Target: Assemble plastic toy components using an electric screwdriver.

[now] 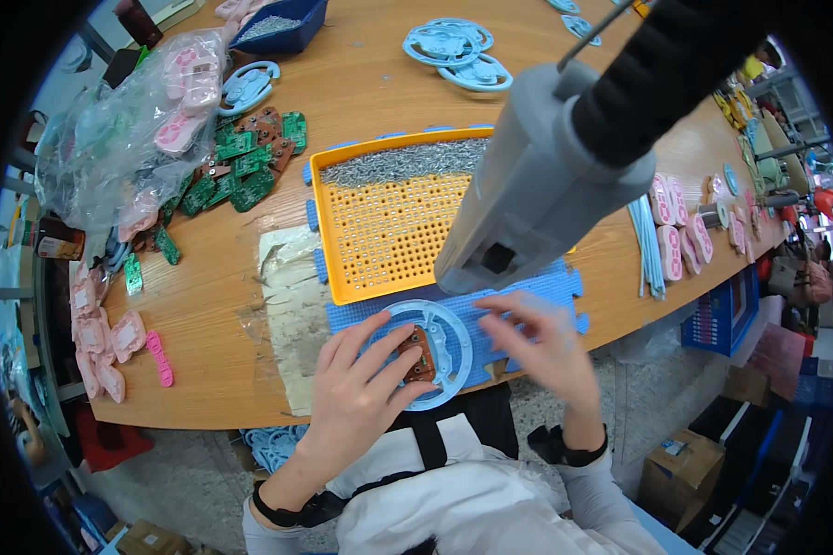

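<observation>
Steadying: our left hand (366,370), fingers spread wide, lies over one blue wheel (444,344) and one brown board (421,361); the tips rest on them from the left, rather than closing round
Right hand: we see it (532,342) blurred, just right of the wheel, thumb and forefinger near each other; we cannot tell whether they hold anything
Wheel and board: the wheel lies flat on the blue mat (546,291) at the near table edge, under the left fingers; the board sits inside its left half, partly covered by them
Yellow tray: we count one (379,231), beyond the wheel; silver screws (407,162), too many to count, heap at its far end
Grey tool: one (546,176), over the tray's right side
Left side: green boards (250,162) overlap past counting; one bright pink piece (159,359) lies nearer
Right side: about five pink parts (673,199), clustered
</observation>
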### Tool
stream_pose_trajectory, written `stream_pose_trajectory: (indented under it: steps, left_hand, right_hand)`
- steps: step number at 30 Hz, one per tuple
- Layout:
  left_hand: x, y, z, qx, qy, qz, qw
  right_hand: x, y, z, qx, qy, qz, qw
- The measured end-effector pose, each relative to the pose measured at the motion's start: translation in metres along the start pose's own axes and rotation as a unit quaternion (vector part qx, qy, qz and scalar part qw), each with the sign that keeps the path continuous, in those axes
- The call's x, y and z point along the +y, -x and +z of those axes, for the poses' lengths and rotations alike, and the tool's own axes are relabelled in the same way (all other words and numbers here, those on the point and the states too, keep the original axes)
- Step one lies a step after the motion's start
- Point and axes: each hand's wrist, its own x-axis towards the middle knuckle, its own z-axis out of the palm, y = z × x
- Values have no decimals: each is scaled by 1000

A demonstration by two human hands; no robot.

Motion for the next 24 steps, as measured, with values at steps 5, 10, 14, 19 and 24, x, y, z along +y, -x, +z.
stream_pose_trajectory:
  steps: [5,10,14,19,24]
  left_hand:
    - [3,1,5,22,-14,0,1000]
    - [0,1,8,27,49,-12,998]
    - [0,3,9,33,75,-30,996]
    - [1,2,8,35,93,-33,994]
    - [-1,4,8,38,103,-35,993]
  right_hand:
    - [40,-26,-112,268,192,-7,944]
    - [104,-62,-172,342,470,-23,813]
    - [116,-78,-169,309,509,43,803]
    - [109,-80,-181,297,384,57,872]
    - [95,-70,-163,380,198,-9,904]
